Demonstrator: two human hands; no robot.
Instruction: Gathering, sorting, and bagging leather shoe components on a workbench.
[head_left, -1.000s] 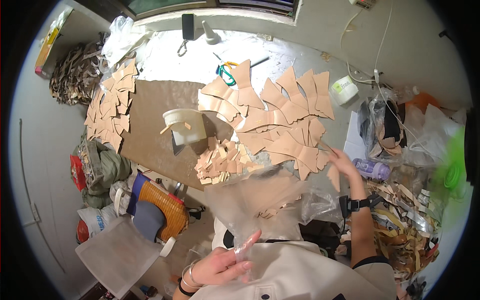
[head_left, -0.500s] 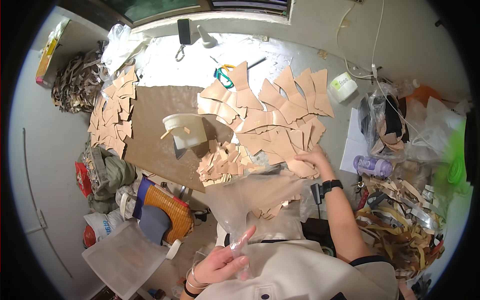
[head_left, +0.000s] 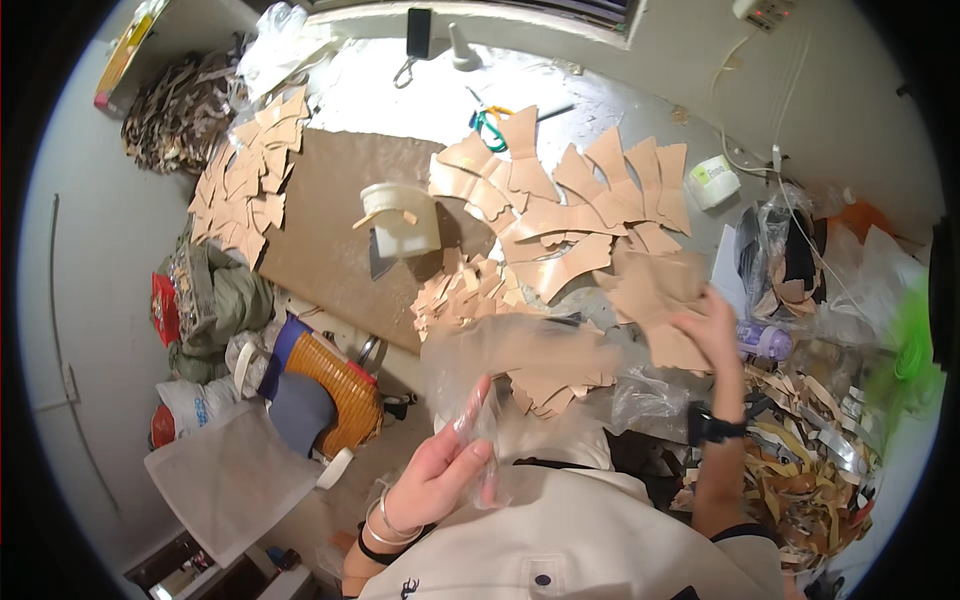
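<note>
My left hand (head_left: 445, 470) is closed on the gathered edge of a clear plastic bag (head_left: 455, 360), close to my body. Tan cut pieces (head_left: 560, 385), leather-like with wavy ends, show at the bag; whether all lie inside I cannot tell. To the right, my right hand (head_left: 712, 335) grips a bunch of the same tan pieces (head_left: 650, 295), slightly blurred and held over the table's near right side. Behind it, a pile of flared tan pieces (head_left: 560, 215) overlaps across the table. Small tan pieces (head_left: 465, 290) are heaped just beyond the bag.
A white tub (head_left: 410, 235) with a wooden stick stands on a brown board (head_left: 325, 200). More tan pieces (head_left: 250, 180) lie at its left. Scissors (head_left: 488, 130) are at the back. Scraps (head_left: 800, 480) and a purple bottle (head_left: 765, 340) are at right; a wicker basket (head_left: 345, 400) is at left.
My right hand has taken a bunch of tan pieces off the near right of the pile and moved right with it. The left hand still holds the bag. The whole view has shifted.
</note>
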